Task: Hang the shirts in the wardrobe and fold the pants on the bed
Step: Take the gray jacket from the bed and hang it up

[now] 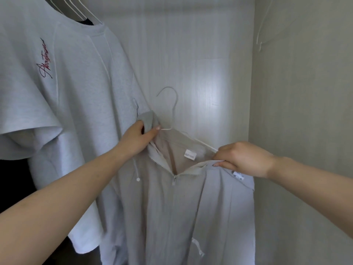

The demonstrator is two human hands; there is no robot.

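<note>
A grey zip-front hoodie (183, 217) hangs between my hands on a white wire hanger (172, 108), inside the wardrobe. My left hand (137, 138) pinches the hoodie's left collar edge, with grey fabric folded over the thumb. My right hand (242, 159) grips the right collar edge and shoulder beside the hanger's arm. The hanger's hook points up and is held free in the air. The collar gapes open, showing a white label (190, 154) and the zip partly undone.
A pale grey T-shirt (72, 88) with red script hangs at the left on white hangers (80, 10), touching the hoodie. Dark clothing sits behind it at lower left. The wardrobe's back panel (200, 54) and right side wall (305, 111) close the space.
</note>
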